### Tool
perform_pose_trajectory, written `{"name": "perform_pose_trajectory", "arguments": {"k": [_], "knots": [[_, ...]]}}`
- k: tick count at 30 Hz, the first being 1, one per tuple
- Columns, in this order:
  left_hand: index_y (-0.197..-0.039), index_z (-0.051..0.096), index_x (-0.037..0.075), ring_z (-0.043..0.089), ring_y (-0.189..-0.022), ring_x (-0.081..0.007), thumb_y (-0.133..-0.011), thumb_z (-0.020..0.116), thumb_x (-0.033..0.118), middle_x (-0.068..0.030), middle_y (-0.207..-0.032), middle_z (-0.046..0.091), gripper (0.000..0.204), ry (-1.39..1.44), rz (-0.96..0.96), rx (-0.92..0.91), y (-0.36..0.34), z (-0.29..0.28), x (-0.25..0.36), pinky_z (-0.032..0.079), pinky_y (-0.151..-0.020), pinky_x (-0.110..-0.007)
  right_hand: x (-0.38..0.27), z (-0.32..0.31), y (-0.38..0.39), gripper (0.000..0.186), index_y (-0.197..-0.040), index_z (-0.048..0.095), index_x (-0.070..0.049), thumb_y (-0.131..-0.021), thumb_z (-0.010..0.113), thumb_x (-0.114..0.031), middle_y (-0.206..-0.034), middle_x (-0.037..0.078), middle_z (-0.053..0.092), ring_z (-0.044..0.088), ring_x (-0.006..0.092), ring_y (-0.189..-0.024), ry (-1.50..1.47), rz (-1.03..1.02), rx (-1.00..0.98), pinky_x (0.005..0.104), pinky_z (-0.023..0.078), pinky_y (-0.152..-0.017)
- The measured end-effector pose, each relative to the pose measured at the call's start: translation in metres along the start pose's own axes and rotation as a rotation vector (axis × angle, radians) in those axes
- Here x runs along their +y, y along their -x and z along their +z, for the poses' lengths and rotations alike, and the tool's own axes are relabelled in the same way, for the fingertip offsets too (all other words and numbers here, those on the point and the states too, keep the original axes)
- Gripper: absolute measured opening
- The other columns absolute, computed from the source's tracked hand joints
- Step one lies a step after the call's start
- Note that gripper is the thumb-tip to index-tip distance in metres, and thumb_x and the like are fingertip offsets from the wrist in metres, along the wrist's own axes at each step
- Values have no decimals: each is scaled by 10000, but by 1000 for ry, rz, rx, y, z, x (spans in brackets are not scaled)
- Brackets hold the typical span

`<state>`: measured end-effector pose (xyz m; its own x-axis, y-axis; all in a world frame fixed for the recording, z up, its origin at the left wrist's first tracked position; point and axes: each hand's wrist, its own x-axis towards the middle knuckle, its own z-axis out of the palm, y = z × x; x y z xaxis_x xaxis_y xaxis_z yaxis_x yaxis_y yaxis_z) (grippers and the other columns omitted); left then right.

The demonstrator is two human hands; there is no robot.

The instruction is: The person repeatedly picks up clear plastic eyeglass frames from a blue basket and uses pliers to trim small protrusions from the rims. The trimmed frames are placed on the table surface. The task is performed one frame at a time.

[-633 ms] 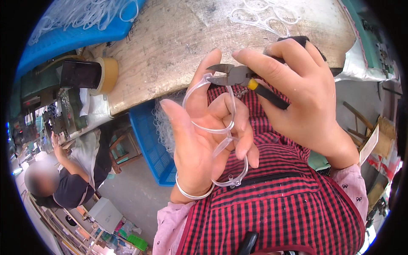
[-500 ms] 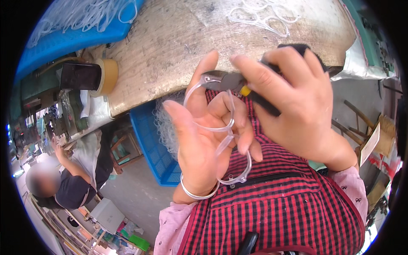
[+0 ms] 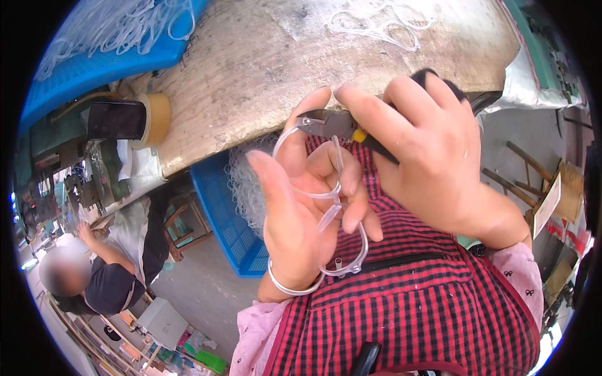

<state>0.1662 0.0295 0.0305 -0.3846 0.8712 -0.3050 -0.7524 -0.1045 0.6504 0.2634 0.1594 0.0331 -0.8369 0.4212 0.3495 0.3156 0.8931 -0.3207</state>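
My left hand (image 3: 283, 232), palm turned up with fingers loosely curled, holds a clear plastic eyeglass frame (image 3: 354, 266) lengthwise, one rim near the fingertips, the other by the wrist. My right hand (image 3: 433, 160) grips side cutters (image 3: 335, 125) with black and yellow handles. Their metal jaws lie at the frame's upper end beside my left index finger; whether they are closed on the plastic is unclear. A white bangle circles my left wrist, and a red-and-black checked apron (image 3: 401, 307) is behind both hands.
Loose clear frames (image 3: 407, 37) lie on the worn wooden bench (image 3: 263, 69). A blue crate (image 3: 94, 69) of frames is upper left, another (image 3: 219, 219) below the bench. A tape roll (image 3: 157, 119) sits at left. A co-worker (image 3: 113, 276) works lower left; wooden stools (image 3: 558, 188) stand right.
Both hands have dropped slightly, my right also leftward with the cutters. The jaws sit more over the frame's upper end than at first. The co-worker's arm has shifted slightly.
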Motion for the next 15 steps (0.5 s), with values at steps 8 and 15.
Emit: {"name": "perform_pose_trajectory", "arguments": {"k": [8, 15], "knots": [[-1542, 296, -21, 539, -536, -150, -999, 297, 706, -76, -804, 545, 908, -244, -375, -80, 21, -46, 29, 577, -529, -331, 38, -6, -2, 373, -1122, 720, -162, -753, 739, -106, -857, 6, 632, 631, 202, -809, -315, -215, -255, 317, 521, -702], [-1163, 726, 42, 654, -969, -325, -862, 759, 254, -151, -1019, 710, 370, -1957, 104, -113, 43, -114, 90, 506, -904, -402, 79, -7, 44, 737, -1544, 338, -34, -906, 665, -207, -1190, 145, 594, 596, 210, -1058, -1636, 832, -427, 403, 526, -919]]}}
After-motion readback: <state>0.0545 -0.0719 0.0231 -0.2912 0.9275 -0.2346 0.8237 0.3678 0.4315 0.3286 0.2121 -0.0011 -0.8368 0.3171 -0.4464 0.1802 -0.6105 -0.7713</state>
